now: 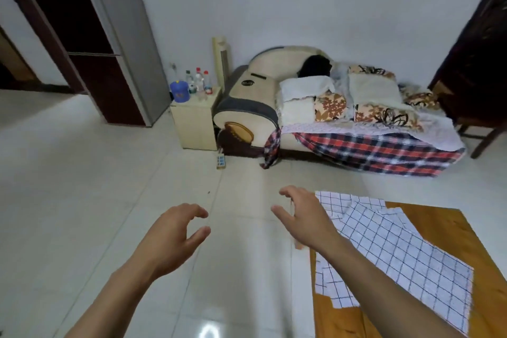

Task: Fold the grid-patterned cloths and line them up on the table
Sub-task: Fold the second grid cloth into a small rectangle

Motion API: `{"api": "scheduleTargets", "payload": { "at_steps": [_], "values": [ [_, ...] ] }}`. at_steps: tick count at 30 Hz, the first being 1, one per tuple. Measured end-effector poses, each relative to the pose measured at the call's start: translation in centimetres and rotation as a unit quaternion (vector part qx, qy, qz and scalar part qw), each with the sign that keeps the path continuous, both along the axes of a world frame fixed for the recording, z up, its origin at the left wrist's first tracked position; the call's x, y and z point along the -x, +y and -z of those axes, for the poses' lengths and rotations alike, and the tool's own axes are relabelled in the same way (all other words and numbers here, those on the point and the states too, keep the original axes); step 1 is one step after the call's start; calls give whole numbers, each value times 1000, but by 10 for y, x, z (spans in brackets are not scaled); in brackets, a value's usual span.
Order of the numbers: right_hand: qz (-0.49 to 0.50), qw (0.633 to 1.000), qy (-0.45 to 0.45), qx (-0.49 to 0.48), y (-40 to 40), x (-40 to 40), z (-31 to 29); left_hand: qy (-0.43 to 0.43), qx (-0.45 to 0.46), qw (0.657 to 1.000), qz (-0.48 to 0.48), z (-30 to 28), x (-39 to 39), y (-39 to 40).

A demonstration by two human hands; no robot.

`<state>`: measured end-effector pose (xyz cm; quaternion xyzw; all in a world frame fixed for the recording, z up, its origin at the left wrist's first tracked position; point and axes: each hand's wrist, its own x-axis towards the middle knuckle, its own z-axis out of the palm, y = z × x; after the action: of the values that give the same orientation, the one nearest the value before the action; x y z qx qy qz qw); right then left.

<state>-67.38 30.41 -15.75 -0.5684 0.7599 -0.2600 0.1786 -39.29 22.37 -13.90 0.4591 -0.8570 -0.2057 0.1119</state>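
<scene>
left grip point(175, 230): released, fingers loosely curled, holds nothing, over floor point(109, 200)
right grip point(304, 217): released, fingers spread, holds nothing, at bench's far-left corner, beside cloths
cloths point(397, 250): white with dark grid, unfolded, several overlapping flat on bench, far edge hanging off
bench point(444, 225): orange wood, lower right
background: sofa point(274, 107) with plaid blanket point(378, 151), bottles on small cabinet point(196, 121)

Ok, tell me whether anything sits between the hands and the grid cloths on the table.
Nothing visible does. The right hand hangs at the near edge of the grid cloths on the table; the left hand is over bare floor beside it.
</scene>
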Motion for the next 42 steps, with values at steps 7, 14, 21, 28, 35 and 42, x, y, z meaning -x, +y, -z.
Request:
{"api": "scheduleTargets", "payload": {
  "at_steps": [7, 14, 21, 28, 35, 42],
  "values": [
    [109, 994, -6, -1, -36, 54, -8, 30, -3, 990, 137, 2, 87, -109],
    [270, 962, 9, -38, -51, 91, 2, 24, -30, 954, 298, 40, 187, -200],
    [425, 902, 20, -64, -55, 105, -9, 37, -57, 896, 439, 46, 292, -261],
    [541, 836, 13, -90, -29, 134, 20, 32, -120, 843, 523, 60, 406, -258],
    [604, 790, -60, -92, -17, 187, 59, -41, -114, 800, 588, 79, 511, -239],
    [646, 753, -84, -88, -39, 217, 83, -93, -110, 754, 641, 99, 593, -220]
  ]
}}
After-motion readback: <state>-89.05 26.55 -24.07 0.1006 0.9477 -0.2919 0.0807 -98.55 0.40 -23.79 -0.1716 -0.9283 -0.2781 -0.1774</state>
